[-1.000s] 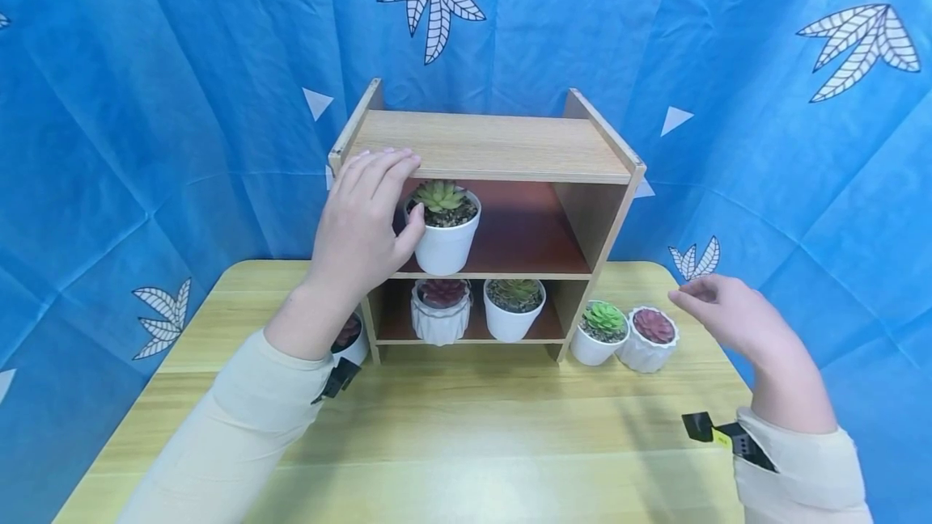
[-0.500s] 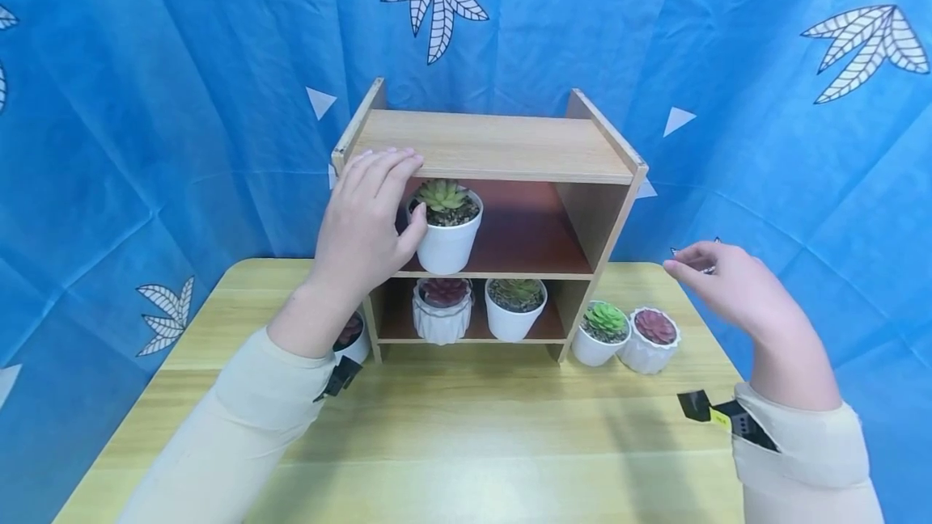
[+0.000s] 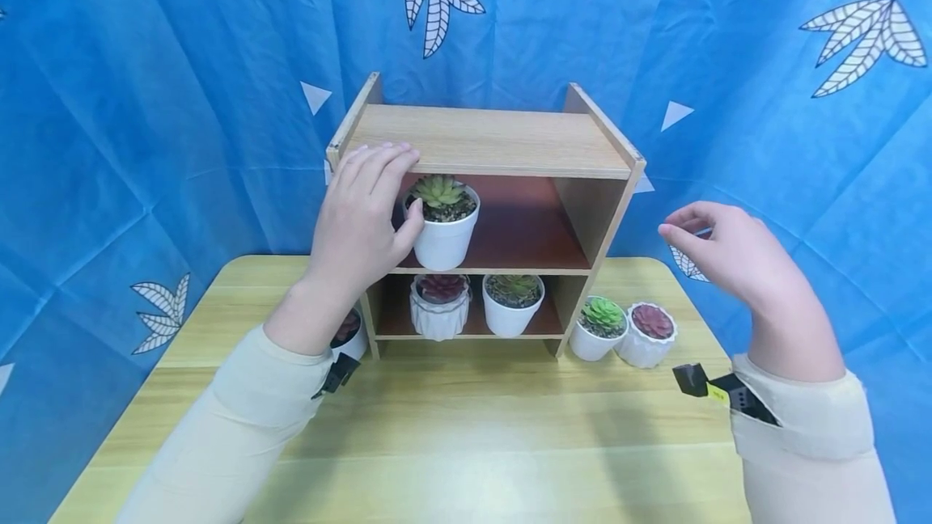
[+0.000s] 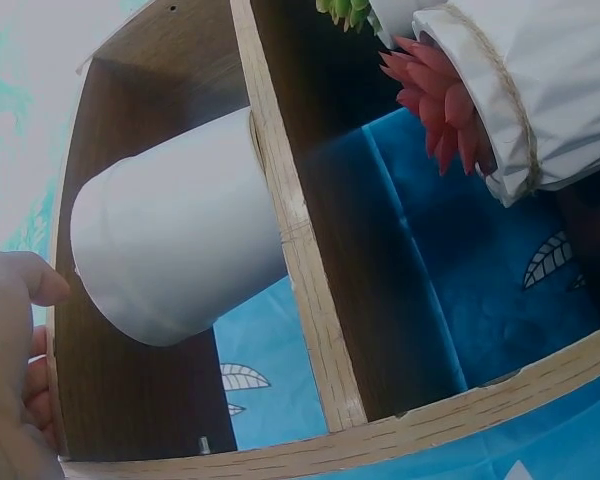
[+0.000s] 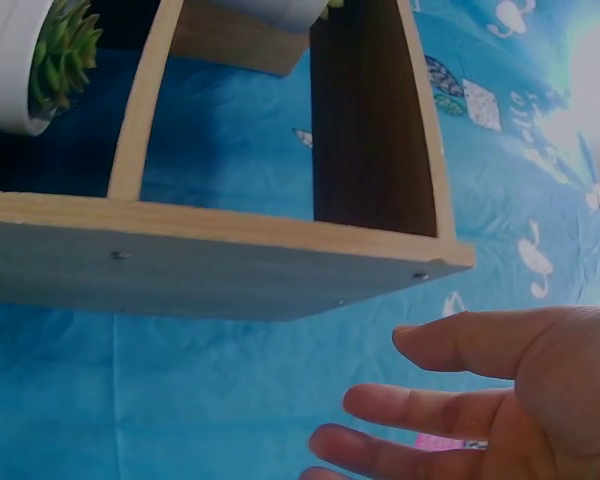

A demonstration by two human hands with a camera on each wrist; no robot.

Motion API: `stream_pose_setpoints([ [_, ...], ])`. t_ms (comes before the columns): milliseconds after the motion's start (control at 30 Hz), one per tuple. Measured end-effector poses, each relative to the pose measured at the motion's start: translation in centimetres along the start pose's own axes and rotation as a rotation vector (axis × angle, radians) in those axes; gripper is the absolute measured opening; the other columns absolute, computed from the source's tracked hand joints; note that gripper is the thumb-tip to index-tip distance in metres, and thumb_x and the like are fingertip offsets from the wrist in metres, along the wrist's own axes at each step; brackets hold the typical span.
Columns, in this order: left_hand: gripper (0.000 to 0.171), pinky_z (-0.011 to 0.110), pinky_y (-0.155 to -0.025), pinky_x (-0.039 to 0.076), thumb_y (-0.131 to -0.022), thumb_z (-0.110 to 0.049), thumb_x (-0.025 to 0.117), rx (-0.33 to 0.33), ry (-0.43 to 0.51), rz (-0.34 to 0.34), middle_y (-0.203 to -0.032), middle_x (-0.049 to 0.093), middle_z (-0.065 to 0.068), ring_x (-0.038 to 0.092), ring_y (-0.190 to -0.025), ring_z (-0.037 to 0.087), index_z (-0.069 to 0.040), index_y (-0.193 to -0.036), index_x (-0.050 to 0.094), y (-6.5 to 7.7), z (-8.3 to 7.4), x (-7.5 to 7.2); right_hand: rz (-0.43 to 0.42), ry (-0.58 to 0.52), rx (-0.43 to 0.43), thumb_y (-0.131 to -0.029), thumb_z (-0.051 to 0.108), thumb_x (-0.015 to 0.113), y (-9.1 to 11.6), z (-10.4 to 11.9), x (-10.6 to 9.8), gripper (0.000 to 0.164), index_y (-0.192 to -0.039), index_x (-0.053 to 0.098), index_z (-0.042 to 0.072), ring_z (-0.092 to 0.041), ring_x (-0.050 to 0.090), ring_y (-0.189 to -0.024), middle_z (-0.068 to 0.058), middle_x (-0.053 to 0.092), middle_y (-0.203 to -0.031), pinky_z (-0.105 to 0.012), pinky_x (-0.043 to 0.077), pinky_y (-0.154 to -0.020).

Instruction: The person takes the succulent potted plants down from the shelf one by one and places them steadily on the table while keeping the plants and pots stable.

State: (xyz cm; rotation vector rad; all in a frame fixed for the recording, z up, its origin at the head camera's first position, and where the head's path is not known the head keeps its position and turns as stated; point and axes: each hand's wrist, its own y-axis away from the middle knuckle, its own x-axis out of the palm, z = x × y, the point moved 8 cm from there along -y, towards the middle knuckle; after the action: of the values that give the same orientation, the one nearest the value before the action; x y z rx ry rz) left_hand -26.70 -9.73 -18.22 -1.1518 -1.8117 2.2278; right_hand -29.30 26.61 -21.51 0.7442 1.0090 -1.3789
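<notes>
My left hand [image 3: 364,209] is at the left front edge of the wooden shelf [image 3: 495,140], its fingers over the top board. The thumb overlaps a white pot with a green succulent [image 3: 446,241] in the head view. The left wrist view shows a gap between the thumb [image 4: 40,282] and that white pot [image 4: 180,235], which stands on the middle level. No object is in my right hand [image 3: 750,257], raised to the right of the shelf. Its fingers are extended and apart in the right wrist view, away from the shelf's side panel [image 5: 280,270].
A red succulent pot [image 3: 440,318] and a green succulent pot [image 3: 512,314] stand on the lower level. Right of the shelf, a bright green succulent pot [image 3: 599,338] and a ribbed red one [image 3: 648,342] stand on the table [image 3: 466,435]. Another pot [image 3: 353,338] is partly behind my left wrist.
My right hand has risen beside the shelf, moving slightly left. My left hand and the pots keep their places, while the head view has tilted slightly.
</notes>
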Motion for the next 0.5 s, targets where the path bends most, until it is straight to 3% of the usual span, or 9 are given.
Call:
stream_pose_setpoints([
  [500, 0.048, 0.036, -0.110, 0.022, -0.081, -0.017, 0.060, 0.002, 0.000, -0.013, -0.130, 0.052, 0.012, 0.042, -0.123, 0.028, -0.004, -0.126, 0.053, 0.0, 0.0, -0.2, -0.137, -0.023, -0.020, -0.087, 0.059, 0.044, 0.1, 4.3, -3.0, 0.062, -0.125, 0.053, 0.011, -0.037, 0.053, -0.103, -0.018, 0.055, -0.120, -0.053, 0.048, -0.071],
])
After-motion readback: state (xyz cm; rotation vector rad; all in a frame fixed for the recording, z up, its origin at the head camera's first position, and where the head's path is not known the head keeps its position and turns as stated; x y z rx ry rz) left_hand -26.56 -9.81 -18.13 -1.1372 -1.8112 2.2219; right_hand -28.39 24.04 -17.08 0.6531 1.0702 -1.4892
